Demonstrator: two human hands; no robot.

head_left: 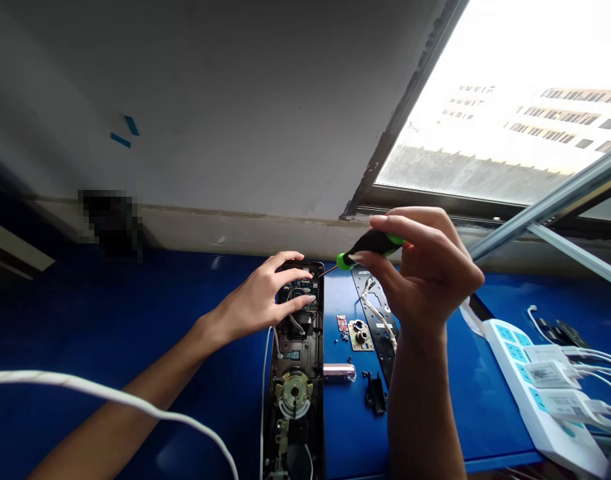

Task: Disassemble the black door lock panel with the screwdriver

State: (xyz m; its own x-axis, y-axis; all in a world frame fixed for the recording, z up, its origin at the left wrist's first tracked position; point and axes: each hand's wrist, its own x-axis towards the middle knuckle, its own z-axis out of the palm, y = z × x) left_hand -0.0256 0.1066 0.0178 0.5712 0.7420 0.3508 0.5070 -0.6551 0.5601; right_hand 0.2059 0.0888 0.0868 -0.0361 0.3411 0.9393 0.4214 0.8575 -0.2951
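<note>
My right hand [425,267] is closed round a black-and-green screwdriver [373,247], held at a slant. The thin shaft points down left, and its tip is at the upper right edge of a long dark device housing [315,340]. My left hand [265,290] lies over the housing's far end with its fingers apart. Its fingertips are at a circuit board [300,287], which they partly cover; whether they press on it I cannot tell. Nearer me inside the housing sits a round metal mechanism [294,393].
Right of the housing lie a metal plate with a round part [360,335], a small red board [342,323], a shiny cylinder [339,373], a black bracket [375,393] and a long black panel [385,353]. A power strip [523,387] with plugged chargers stands farther right. A white cable [135,402] crosses the front left.
</note>
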